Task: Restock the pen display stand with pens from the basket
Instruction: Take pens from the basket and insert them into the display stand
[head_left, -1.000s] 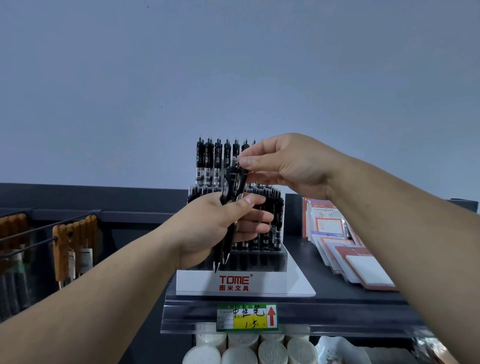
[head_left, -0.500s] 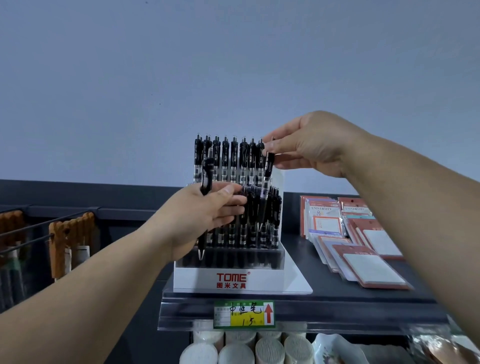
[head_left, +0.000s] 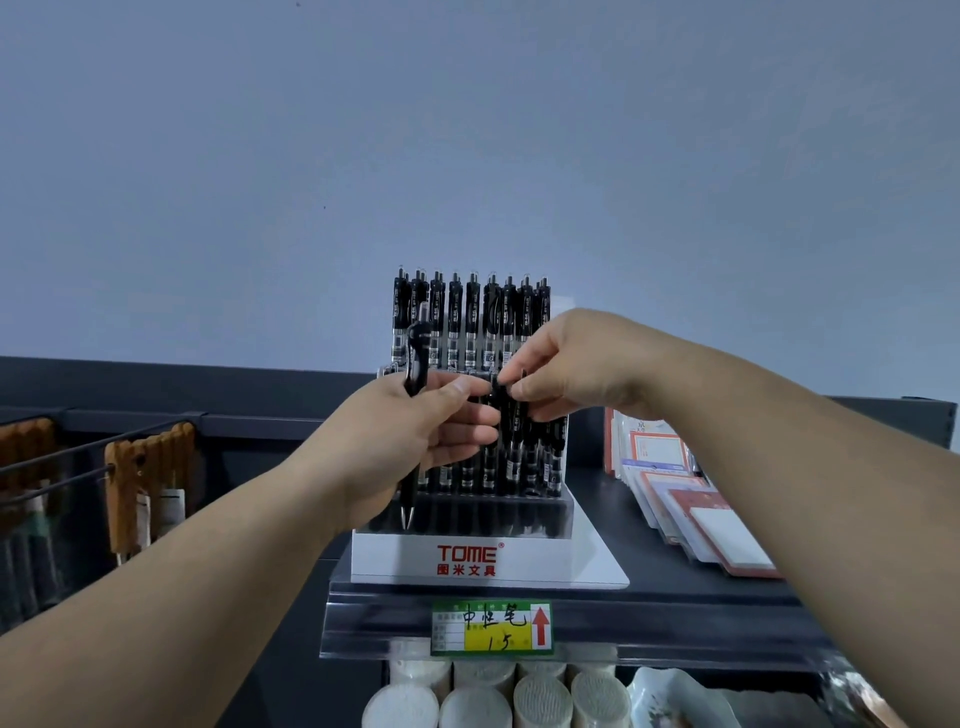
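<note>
A white pen display stand (head_left: 488, 564) marked TOME stands on the dark shelf, its tiers filled with several black pens (head_left: 470, 322). My left hand (head_left: 410, 436) grips one black pen (head_left: 417, 364) upright in front of the stand's left side, tip pointing down. My right hand (head_left: 576, 369) pinches the top of another black pen (head_left: 511, 415) in a middle row of the stand, just right of my left fingers. The basket is not in view.
Stacks of notepads (head_left: 696, 509) lie on the shelf (head_left: 675, 587) right of the stand. A price label (head_left: 491, 626) sits on the shelf edge. White rolls (head_left: 483, 696) fill the shelf below. Brown-handled items (head_left: 148, 467) hang on wire hooks at the left.
My right hand came down from the top back row to a middle row, still pinching a pen. My left hand now holds a single pen instead of a bunch.
</note>
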